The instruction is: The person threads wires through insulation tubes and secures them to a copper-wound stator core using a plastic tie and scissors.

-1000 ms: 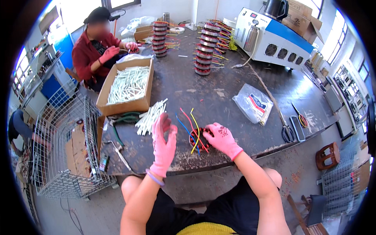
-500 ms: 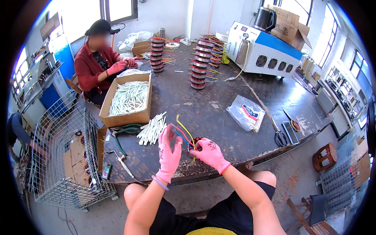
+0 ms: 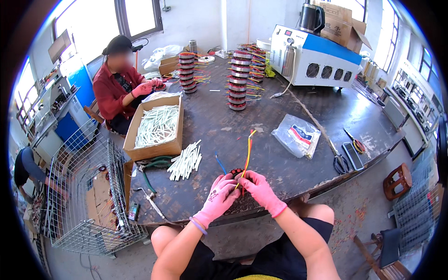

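Note:
At the near edge of the table, both gloved hands are together around a small motor stator (image 3: 236,172), a ring with dark red-and-black windings that my fingers partly cover. My left hand (image 3: 221,193), in a pink glove, is closed on the stator's left side. A blue wire (image 3: 220,163) sticks up beyond those fingers. My right hand (image 3: 261,190), gloved alike, pinches the yellow and red wires (image 3: 249,151), which rise upright from the ring. Left of my hands lies a loose pile of white sleeves (image 3: 185,161), thin short tubes.
A cardboard box (image 3: 154,151) of white tubes stands behind the pile, near pliers (image 3: 156,162). Stator stacks (image 3: 238,88) rise farther back. To the right lie a plastic bag (image 3: 295,135), scissors (image 3: 340,164) and a phone (image 3: 353,156). A co-worker (image 3: 119,88) sits far left.
My left hand has come down from its raised, spread pose and closed at the stator. The yellow and red wires now stand together, apart from the blue one.

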The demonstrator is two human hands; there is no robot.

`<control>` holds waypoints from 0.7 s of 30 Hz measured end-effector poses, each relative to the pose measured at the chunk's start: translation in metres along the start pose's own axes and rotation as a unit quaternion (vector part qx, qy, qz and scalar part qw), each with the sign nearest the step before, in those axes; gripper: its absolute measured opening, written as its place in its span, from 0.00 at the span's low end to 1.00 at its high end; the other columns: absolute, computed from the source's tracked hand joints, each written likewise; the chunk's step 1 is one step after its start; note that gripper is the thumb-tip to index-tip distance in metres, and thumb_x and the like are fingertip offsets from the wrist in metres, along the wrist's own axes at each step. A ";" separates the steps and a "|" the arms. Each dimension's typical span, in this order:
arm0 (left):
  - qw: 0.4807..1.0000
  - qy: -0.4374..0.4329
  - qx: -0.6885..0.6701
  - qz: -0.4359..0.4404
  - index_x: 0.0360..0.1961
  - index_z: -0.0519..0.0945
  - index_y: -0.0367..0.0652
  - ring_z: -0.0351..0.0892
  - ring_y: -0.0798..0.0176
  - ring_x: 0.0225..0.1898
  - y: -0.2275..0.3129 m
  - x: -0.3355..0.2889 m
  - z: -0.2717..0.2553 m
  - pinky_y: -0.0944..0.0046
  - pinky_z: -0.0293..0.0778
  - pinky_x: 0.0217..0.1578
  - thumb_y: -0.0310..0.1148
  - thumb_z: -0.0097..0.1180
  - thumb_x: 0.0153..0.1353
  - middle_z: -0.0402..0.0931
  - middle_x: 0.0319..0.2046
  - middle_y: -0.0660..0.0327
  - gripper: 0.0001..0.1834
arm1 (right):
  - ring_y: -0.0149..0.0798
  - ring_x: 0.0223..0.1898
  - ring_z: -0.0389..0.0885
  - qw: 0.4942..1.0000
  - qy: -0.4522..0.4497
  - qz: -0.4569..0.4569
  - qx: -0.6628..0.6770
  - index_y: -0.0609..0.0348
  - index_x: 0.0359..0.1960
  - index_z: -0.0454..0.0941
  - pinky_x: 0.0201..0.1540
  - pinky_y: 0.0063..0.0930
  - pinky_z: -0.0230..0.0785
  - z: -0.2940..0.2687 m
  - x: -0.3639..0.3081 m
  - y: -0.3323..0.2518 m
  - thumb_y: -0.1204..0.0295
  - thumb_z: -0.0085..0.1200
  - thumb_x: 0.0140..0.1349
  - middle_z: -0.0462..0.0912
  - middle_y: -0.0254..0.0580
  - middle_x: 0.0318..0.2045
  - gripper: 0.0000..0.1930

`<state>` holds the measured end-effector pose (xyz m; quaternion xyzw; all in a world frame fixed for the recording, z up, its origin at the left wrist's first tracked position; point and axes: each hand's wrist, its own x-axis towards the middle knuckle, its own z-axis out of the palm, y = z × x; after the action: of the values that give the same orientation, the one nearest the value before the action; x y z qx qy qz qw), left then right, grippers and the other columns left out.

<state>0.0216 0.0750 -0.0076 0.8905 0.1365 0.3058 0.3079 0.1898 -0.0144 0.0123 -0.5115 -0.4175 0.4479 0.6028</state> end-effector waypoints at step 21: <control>0.990 -0.080 -0.106 -0.050 0.46 0.82 0.42 0.69 0.56 0.63 -0.002 0.014 -0.023 0.47 0.46 0.71 0.41 0.68 0.54 0.80 0.48 0.60 0.21 | 0.23 0.40 0.78 0.994 0.013 0.007 -0.109 0.65 0.48 0.81 0.44 0.22 0.72 0.000 -0.011 -0.043 0.72 0.54 0.68 0.85 0.33 0.39 0.12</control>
<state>0.0177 0.0937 0.0117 0.8664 0.1222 0.2309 0.4256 0.1918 -0.0280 0.0547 -0.5829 -0.4527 0.3975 0.5452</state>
